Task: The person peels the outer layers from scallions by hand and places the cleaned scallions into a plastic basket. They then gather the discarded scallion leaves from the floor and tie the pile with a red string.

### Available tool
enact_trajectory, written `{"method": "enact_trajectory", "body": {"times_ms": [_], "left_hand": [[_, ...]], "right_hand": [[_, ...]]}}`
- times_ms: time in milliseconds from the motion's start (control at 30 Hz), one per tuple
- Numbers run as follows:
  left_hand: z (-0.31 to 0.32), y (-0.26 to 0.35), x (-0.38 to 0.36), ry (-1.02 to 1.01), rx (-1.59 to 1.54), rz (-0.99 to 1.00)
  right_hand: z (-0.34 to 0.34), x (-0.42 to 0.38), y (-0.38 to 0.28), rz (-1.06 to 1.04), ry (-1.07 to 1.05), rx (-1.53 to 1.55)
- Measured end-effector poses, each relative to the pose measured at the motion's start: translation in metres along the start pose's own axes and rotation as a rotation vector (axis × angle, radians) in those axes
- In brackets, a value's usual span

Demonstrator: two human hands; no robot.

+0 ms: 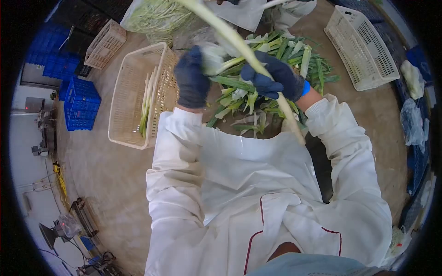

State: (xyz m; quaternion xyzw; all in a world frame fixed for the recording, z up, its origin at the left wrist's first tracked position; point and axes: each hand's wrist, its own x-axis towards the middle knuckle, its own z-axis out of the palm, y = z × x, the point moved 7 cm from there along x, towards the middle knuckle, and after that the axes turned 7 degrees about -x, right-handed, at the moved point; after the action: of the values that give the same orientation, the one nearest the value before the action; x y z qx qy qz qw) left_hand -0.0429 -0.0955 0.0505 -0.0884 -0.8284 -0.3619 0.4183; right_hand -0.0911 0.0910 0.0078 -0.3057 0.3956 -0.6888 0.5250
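Note:
My right hand [271, 76], in a dark blue glove, is closed around a long pale leek [230, 34]. The leek slants from the top of the view down toward my lap, its white end [294, 126] low and right. My left hand [191, 80], gloved alike, is closed beside the stalk at a strip of leek leaf [232, 83]. A pale blurred bit by its fingers is smeared by motion. Beneath both hands spreads a heap of green leek trimmings [320, 69]. Left of my left hand stands a cream crate [124, 99] with several slim leeks [147, 101] inside.
At the top left lies a clear bag of green vegetables [159, 20]. Another cream crate [363, 50] stands right, a smaller one [105, 43] far left near blue crates [82, 103]. Machinery [69, 230] and cables line the left wall. A white apron [258, 161] covers my lap.

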Motion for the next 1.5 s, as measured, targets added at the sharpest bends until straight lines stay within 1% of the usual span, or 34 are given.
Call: {"method": "enact_trajectory", "body": {"times_ms": [33, 67, 133, 167, 267, 300, 333, 400, 433, 500, 533, 567, 600, 633, 667, 733, 800, 833, 867, 933, 967, 1000, 1067, 1133, 1200, 1233, 1267, 1300, 1367, 1400, 1467, 1500], "left_hand": [[-0.013, -0.031, 0.000, 0.053, -0.265, -0.323], [-0.014, -0.048, -0.005, 0.105, -0.530, -0.645], [-0.011, -0.031, 0.004, -0.091, -0.366, -0.596], [0.001, -0.033, -0.002, -0.209, -0.359, -0.531], [0.040, 0.005, -0.018, -0.514, -0.500, -0.738], [0.048, 0.015, -0.014, -0.517, -0.583, -0.685], [0.053, 0.024, -0.012, -0.520, -0.663, -0.631], [0.059, 0.032, -0.010, -0.390, -0.814, -0.731], [0.058, 0.032, -0.010, -0.321, -0.889, -0.778], [0.052, 0.026, -0.009, -0.239, -0.796, -0.800], [0.049, 0.023, -0.009, -0.200, -0.750, -0.811], [0.044, 0.008, -0.010, -0.111, -0.626, -0.771], [0.044, -0.003, -0.011, -0.093, -0.661, -0.681], [0.043, -0.014, -0.012, -0.075, -0.694, -0.590], [0.038, -0.009, -0.008, -0.105, -0.584, -0.480], [0.028, 0.002, -0.002, -0.126, -0.352, -0.261], [0.022, 0.022, 0.004, -0.184, 0.158, 0.044], [0.014, 0.003, 0.004, -0.123, -0.054, -0.129], [0.007, -0.023, 0.003, -0.060, -0.264, -0.301], [-0.007, -0.036, 0.005, -0.059, -0.251, -0.319], [-0.014, -0.035, 0.009, -0.059, -0.244, -0.328], [-0.015, -0.033, 0.009, -0.052, -0.396, -0.386], [0.014, -0.012, 0.003, -0.252, -0.571, -0.506], [0.037, 0.010, -0.006, -0.408, -0.603, -0.459], [0.062, 0.012, -0.023, -0.463, -0.872, -0.816], [0.069, 0.012, -0.024, -0.450, -0.877, -0.808], [0.064, 0.017, -0.019, -0.478, -0.729, -0.633], [0.059, 0.024, -0.015, -0.500, -0.581, -0.459], [0.056, 0.032, -0.011, -0.473, -0.449, -0.276], [0.057, 0.033, -0.010, -0.430, -0.465, -0.265], [0.059, 0.026, -0.010, -0.386, -0.520, -0.317], [0.063, 0.018, -0.012, -0.384, -0.560, -0.378]], "right_hand": [[-0.002, -0.005, -0.007, -0.050, 0.019, -0.052], [-0.003, -0.010, -0.012, -0.101, 0.039, -0.105], [-0.006, -0.009, -0.013, -0.082, 0.040, -0.056], [-0.006, -0.009, -0.013, -0.079, 0.056, -0.056], [-0.012, -0.005, -0.004, -0.041, 0.062, -0.064], [-0.011, -0.004, -0.002, -0.020, 0.055, -0.069], [-0.009, -0.004, 0.000, -0.006, 0.080, 0.018], [0.004, 0.000, -0.002, 0.014, 0.126, 0.191], [0.003, 0.001, 0.000, 0.033, 0.120, 0.126], [0.001, 0.002, 0.006, 0.075, 0.110, -0.003], [-0.006, 0.003, 0.008, 0.086, 0.189, -0.125], [-0.012, 0.005, 0.008, 0.097, 0.268, -0.247], [-0.019, 0.006, 0.008, 0.105, 0.347, -0.369], [-0.025, 0.008, 0.011, 0.135, 0.371, -0.481], [-0.026, 0.008, 0.011, 0.092, 0.404, -0.481], [-0.025, 0.004, 0.009, 0.008, 0.472, -0.482], [-0.013, -0.001, 0.008, 0.005, 0.385, -0.342], [-0.008, -0.004, 0.005, 0.004, 0.341, -0.272], [-0.002, -0.006, 0.004, 0.045, 0.286, -0.170], [0.010, -0.008, 0.003, 0.126, 0.173, 0.033], [0.006, -0.008, 0.005, 0.129, 0.203, 0.019], [0.004, -0.008, 0.004, 0.139, 0.233, -0.025], [0.001, -0.009, 0.003, 0.161, 0.294, -0.109], [-0.003, -0.004, 0.005, 0.103, 0.331, -0.194], [-0.008, -0.001, 0.011, 0.050, 0.348, -0.316], [-0.010, 0.000, 0.012, 0.019, 0.347, -0.398], [-0.010, 0.000, 0.011, -0.012, 0.345, -0.480], [-0.009, 0.001, 0.012, 0.045, 0.406, -0.544], [-0.016, 0.004, 0.015, -0.027, 0.506, -0.662], [-0.018, 0.004, 0.014, -0.064, 0.557, -0.719], [-0.017, 0.003, 0.015, -0.067, 0.576, -0.724], [-0.016, 0.002, 0.013, -0.069, 0.588, -0.726]]}}
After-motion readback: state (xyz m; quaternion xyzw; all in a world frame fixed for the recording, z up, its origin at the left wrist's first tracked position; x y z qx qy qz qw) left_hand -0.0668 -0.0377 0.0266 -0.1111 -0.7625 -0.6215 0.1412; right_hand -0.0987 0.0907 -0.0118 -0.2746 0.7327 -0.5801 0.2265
